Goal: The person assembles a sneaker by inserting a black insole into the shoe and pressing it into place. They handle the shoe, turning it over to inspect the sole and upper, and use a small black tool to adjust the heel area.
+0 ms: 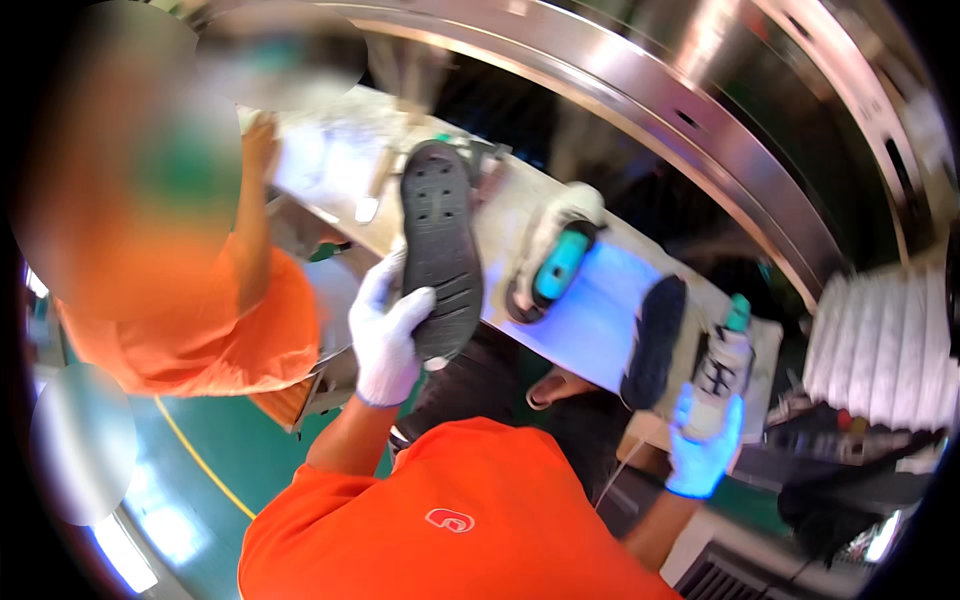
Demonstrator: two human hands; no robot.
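Note:
In a white glove, my left hand (387,338) grips a black shoe sole (440,240) near its lower end, thumb across its face. The sole stands up toward me, showing grooves and small holes. My right hand (705,445), gloved and lit blue, is closed around the near end of a light beige shoe (722,370) with dark markings and a teal last (738,313) sticking out at its far end. Between my hands a cream shoe upper (570,205) lies on its side, with a teal last (562,263) inside. A second dark sole (655,340) rests left of the beige shoe.
The long pale workbench (515,175) runs from far left to near right, partly under blue light. Metal rails (640,85) curve behind it. At left a person in orange (270,330) works at the bench. A ribbed white duct (875,350) stands at right.

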